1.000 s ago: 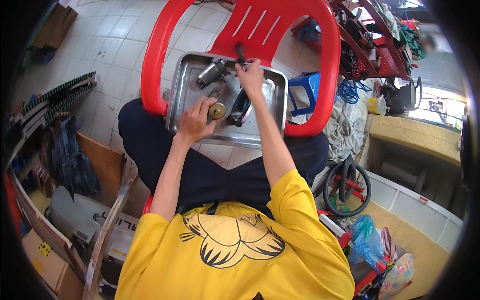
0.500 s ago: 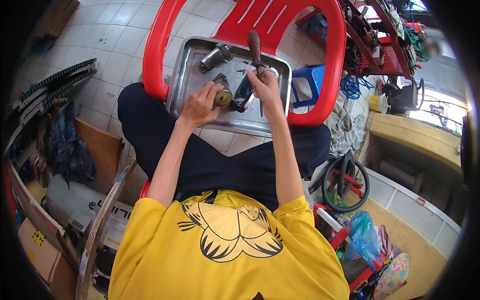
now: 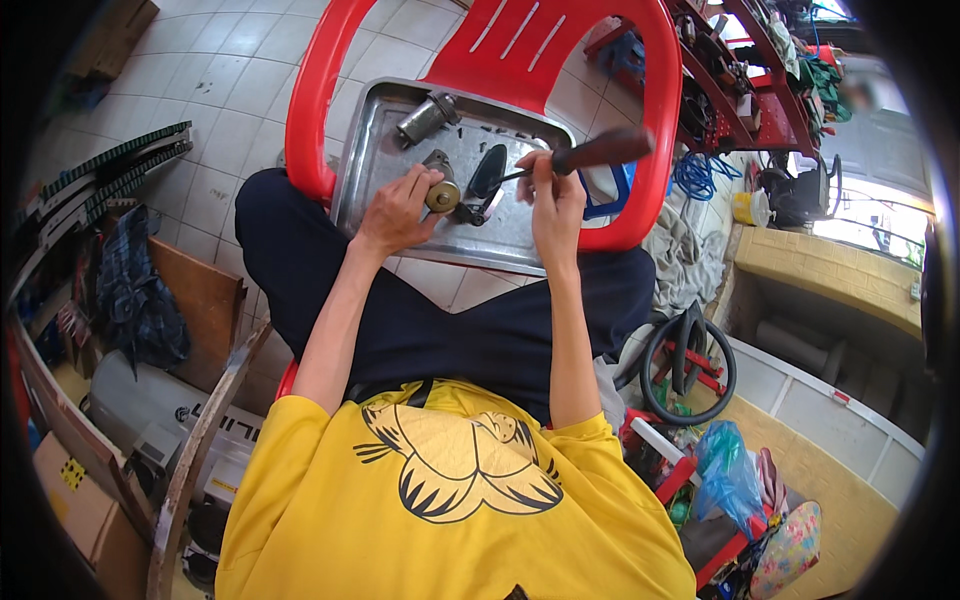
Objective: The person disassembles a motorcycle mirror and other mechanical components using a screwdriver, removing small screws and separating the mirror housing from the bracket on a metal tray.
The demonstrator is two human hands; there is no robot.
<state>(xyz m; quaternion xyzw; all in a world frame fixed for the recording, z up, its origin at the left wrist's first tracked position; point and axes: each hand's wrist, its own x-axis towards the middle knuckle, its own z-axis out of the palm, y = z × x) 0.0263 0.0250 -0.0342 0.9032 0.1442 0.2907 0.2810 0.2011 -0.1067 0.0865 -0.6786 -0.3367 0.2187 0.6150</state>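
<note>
A: Nearest first?
B: Yellow short-sleeved shirt (image 3: 450, 550), bottom centre. Navy trousers (image 3: 440, 345) above.
A: Hands?
B: Left hand (image 3: 396, 212), centre: fingers clamped on a grey metal cylinder with a round brass-coloured end (image 3: 443, 197). Right hand (image 3: 558, 208), right of it: fingers clamped on a screwdriver with a reddish-brown handle (image 3: 606, 148), handle toward upper right, shank leftward. Tip contact: can't tell.
A: Cylinder's where?
B: Rectangular shiny steel tray (image 3: 372, 160), upper centre, just left of a long black part (image 3: 487, 170).
A: Beyond?
B: Red plastic armchair (image 3: 478, 58), top centre.
</note>
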